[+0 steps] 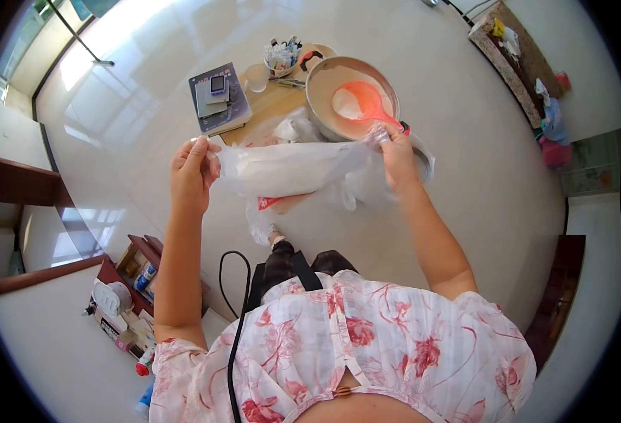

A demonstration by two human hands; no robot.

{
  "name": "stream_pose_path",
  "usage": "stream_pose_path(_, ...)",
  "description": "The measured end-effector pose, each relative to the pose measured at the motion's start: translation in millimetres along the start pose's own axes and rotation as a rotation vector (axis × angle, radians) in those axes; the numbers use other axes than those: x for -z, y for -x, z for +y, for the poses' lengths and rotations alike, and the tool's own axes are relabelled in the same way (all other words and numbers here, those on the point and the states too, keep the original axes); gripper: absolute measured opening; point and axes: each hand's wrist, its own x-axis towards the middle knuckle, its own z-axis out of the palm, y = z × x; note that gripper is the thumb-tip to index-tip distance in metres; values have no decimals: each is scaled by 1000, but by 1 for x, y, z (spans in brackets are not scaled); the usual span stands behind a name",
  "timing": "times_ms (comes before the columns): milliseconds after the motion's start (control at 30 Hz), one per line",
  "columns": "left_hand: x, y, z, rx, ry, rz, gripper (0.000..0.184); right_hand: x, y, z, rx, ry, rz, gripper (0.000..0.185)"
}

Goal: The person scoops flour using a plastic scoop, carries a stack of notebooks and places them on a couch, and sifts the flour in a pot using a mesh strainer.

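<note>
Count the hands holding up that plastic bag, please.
2: the left hand at the left end of the plastic bag, the right hand at the other.

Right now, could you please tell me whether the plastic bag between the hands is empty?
Not empty: a white mass shows through the clear plastic bag, stretched between the left hand and right hand.

The plastic bag [275, 169] is translucent white; the scoop [368, 99] is bright orange-red. The pan [319, 83] shows a silver-grey rim and a beige interior. The table [275, 106] is light tan, the small device [217, 85] purple, the cable [236, 345] plain black, the floor [465, 183] pale cream. The blouse [367, 331] bears a red-and-pink floral pattern on white.
</note>
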Motion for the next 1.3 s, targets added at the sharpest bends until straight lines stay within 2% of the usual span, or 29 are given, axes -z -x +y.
stream_pose_path(167,10,-48,-5,-1,61,-113,22,18,-13,25,-34,45,33,15)
stream_pose_path(267,2,-54,3,45,-55,-98,21,29,-16,20,-27,196,15,13)
stream_pose_path(367,-7,-61,8,65,-66,-63,21,39,-21,17,-45,136,-36,10)
stream_pose_path(433,-18,-75,13,-9,-110,-140,22,43,-24,17,0,-41,13,8)
stream_pose_path(533,-42,-99,24,-88,-145,-213,23,45,-30,9,69,-137,10,7)
stream_pose_path(800,-75,-154,14,-106,-87,-285,23,59,-40,10,90,-111,-42,6)
stream_pose_path(867,-71,-156,3,-39,-199,-147,24,59,-41,14,69,-84,-46,6)
stream_pose_path(900,-64,-155,-2,-37,-203,-153,24,59,-41,18,39,-6,-85,5)
stream_pose_path(967,-45,-144,-8,-8,-410,-42,27,60,-44,26,7,69,-116,5)
stream_pose_path(1033,-31,-128,0,19,-490,1,28,62,-47,31,-21,262,-299,7)
stream_pose_path(1067,-27,-124,4,40,-567,46,31,60,-47,28,-20,261,-293,7)
stream_pose_path(1100,-25,-123,8,40,-567,39,31,58,-47,23,-6,395,-425,11)
stream_pose_path(1133,-23,-121,11,-36,-629,96,32,58,-48,19,7,530,-562,14)
stream_pose_path(1167,-23,-120,14,-112,-690,158,35,59,-50,17,5,534,-563,14)
stream_pose_path(1233,-27,-116,24,-164,-788,233,38,61,-53,16,245,670,-698,21)
stream_pose_path(1300,-44,-102,26,-422,-1125,311,38,67,-59,3,215,714,-767,27)
